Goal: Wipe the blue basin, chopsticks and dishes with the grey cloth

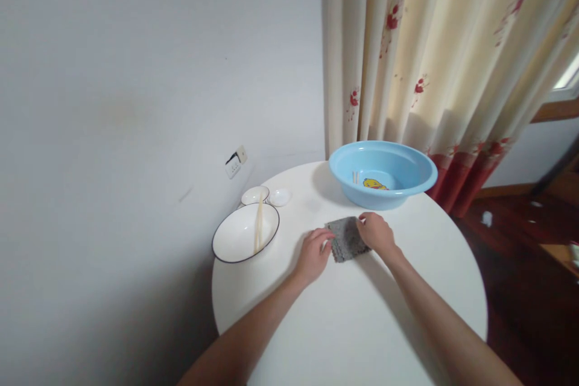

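Note:
A small folded grey cloth with a scalloped edge lies on the white round table. At its left edge is my left hand, fingers loosely bent and touching the cloth, the thumb apart from them. My right hand is closed on the cloth's upper right corner, with some fingertips hidden. Just beyond the cloth stands a light blue basin with a yellow duck picture on its inner bottom.
Left on the table is a large white bowl with a dark rim, chopsticks resting across it. Behind it are a smaller bowl and a small white dish. A wall socket and a floral curtain border the table.

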Available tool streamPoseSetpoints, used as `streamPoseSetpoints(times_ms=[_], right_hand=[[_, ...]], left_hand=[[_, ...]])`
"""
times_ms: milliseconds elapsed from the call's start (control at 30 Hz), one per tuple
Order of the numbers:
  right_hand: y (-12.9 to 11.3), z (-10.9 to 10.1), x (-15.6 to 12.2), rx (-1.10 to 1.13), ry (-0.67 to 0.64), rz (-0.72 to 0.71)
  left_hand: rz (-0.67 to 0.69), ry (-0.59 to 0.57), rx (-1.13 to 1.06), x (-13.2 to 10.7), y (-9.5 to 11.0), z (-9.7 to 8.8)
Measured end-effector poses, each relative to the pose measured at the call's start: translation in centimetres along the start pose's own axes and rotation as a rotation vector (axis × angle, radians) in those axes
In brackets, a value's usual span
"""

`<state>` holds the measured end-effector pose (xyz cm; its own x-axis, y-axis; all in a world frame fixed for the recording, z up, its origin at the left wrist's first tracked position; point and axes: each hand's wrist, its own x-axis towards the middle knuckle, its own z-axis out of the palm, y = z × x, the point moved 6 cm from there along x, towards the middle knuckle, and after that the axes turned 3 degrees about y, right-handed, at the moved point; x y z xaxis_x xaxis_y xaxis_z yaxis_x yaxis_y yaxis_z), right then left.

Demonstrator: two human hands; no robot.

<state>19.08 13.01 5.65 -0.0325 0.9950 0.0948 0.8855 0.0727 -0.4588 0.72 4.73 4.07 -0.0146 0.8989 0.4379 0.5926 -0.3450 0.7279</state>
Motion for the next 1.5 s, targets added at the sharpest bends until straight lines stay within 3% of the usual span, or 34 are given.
streamPoseSetpoints(times_ms=[167,300,400,467,667,767,833,967,1067,1167,1267,1400,1500], right_hand=[[2.5,2.9,1.5,0.145,-0.048,0.057],[3.2,4.6,1.8,0.511,-0.114,0.119],[2.4,5.4,1.2,0.721,-0.215,0.073],[1.6,5.4,0.9,0.733,-0.234,0.011],[1.4,5.1,1.1,0.634,-0.100,-0.002],[2.0,5.4,1.3,0.627,-0.090,0.055],[2.3,5.6,1.5,0.626,-0.098,0.068],[2.4,5.8,1.7,0.625,-0.092,0.017],[2.5,5.9,1.7,0.596,-0.086,-0.006],[2.5,6.0,1.8,0.560,-0.083,-0.025],[2.5,6.2,1.8,0.555,-0.087,-0.045],[2.6,6.3,1.9,0.552,-0.086,-0.058],[2.7,6.3,2.0,0.519,-0.077,-0.062]], left_hand=[[0.083,-0.201,0.196,-0.7,0.7,1.9],[0.040,-0.324,0.321,-1.4,0.3,2.9],[0.029,-0.352,0.350,-1.5,0.2,2.9],[0.024,-0.359,0.345,-1.5,0.2,3.0],[0.047,-0.304,0.236,-1.2,0.2,2.7],[0.063,-0.224,0.127,-0.8,1.1,0.8],[0.020,-0.157,0.042,-0.3,1.7,-1.8],[-0.105,0.149,-0.072,1.6,1.3,-10.4],[-0.200,0.338,0.038,3.0,-1.0,-17.0],[-0.507,0.319,0.198,3.3,-5.3,-20.7],[-0.642,0.231,0.175,3.1,-7.9,-21.2],[-0.774,0.076,0.040,2.4,-9.8,-19.1],[-0.813,0.052,-0.034,2.4,-10.4,-18.1]])
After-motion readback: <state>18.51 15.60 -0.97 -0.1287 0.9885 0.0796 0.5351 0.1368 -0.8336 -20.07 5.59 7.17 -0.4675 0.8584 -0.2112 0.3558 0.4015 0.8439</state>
